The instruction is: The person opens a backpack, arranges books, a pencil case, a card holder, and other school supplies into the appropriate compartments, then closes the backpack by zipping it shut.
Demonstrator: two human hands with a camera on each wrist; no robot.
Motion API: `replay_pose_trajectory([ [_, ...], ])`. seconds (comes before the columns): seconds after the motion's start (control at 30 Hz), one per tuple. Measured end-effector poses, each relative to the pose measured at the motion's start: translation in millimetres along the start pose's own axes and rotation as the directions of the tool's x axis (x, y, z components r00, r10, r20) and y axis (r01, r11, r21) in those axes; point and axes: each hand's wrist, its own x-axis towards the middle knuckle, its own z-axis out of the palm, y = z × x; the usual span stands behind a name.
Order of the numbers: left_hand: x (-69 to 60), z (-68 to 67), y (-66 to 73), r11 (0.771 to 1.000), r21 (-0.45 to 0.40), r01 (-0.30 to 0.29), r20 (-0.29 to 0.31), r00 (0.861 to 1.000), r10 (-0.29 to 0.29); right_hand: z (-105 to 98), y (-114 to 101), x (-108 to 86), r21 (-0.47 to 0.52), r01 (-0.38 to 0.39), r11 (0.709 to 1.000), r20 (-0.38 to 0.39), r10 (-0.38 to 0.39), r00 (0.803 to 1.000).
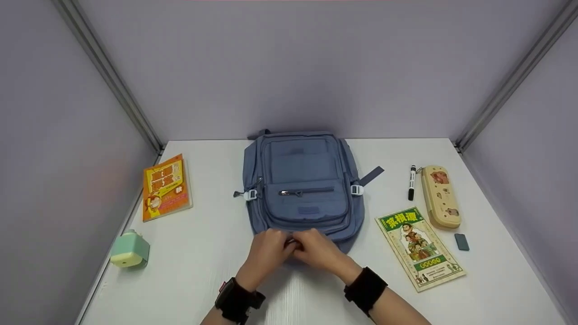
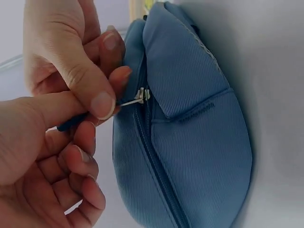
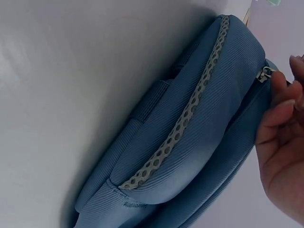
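A blue backpack (image 1: 302, 166) lies on the white table, its front pocket side up. My hands meet at its near end. In the left wrist view, a zipper pull (image 2: 129, 102) stands out from its metal slider, and a blue tab (image 2: 72, 122) shows among the fingers. My right hand (image 1: 319, 249) pinches the pull close to the slider between thumb and finger. My left hand (image 1: 267, 252) pinches the tab end, its other fingers curled. Below the slider the zipper (image 2: 159, 183) runs along the bag's edge. The right wrist view shows the slider (image 3: 264, 74) beside the right fingertips.
An orange book (image 1: 166, 188) and a green-yellow pencil sharpener-like box (image 1: 130, 249) are on the left. To the right are a green-and-cream booklet (image 1: 420, 248), a marker (image 1: 412, 183), a yellow pencil case (image 1: 441, 196) and a small dark eraser-like block (image 1: 462, 242). Walls enclose the back and sides.
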Motion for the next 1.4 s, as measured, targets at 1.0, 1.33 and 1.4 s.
replay_pose_trajectory([
  [1.0,4.2,15.7,-36.4,0.976,0.114,-0.186,0.042,0.982,0.182,6,-17,-9.1,-0.156,-0.328,0.932,-0.103,0.314,0.944],
  [1.33,6.2,17.4,-35.5,0.966,0.173,-0.194,-0.114,0.970,0.215,-2,-17,-13.7,-0.199,-0.315,0.928,-0.149,0.289,0.946],
  [1.4,6.6,16.6,-35.4,0.968,0.164,-0.188,-0.139,0.967,0.211,-5,-16,-16.1,-0.197,-0.312,0.930,-0.165,0.282,0.945],
])
